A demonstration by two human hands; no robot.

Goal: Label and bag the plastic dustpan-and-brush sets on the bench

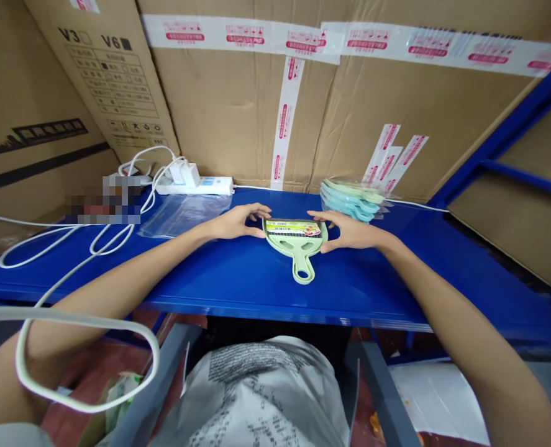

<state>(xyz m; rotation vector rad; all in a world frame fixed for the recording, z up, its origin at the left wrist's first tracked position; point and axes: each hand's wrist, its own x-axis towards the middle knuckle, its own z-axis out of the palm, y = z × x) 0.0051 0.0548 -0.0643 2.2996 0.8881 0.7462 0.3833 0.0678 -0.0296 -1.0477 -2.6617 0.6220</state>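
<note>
A light green dustpan [302, 254] with a dark-bristled brush lies flat on the blue table [238, 273], its looped handle toward me. A yellow and white label [294, 228] covers the brush's far part. My left hand [245, 221] is at the dustpan's left edge, thumb and fingers apart. At its right edge is my right hand [343, 231], also with thumb and fingers spread. Neither hand is closed around the dustpan; whether the fingertips touch it is hard to tell.
Behind my right hand sit green and blue wrapped pieces [353, 200]. Clear plastic bags [182, 214] lie at the left, before a white power strip [214, 185]. White cables [112, 239] loop across the left side. Cardboard [238, 112] stands behind the table.
</note>
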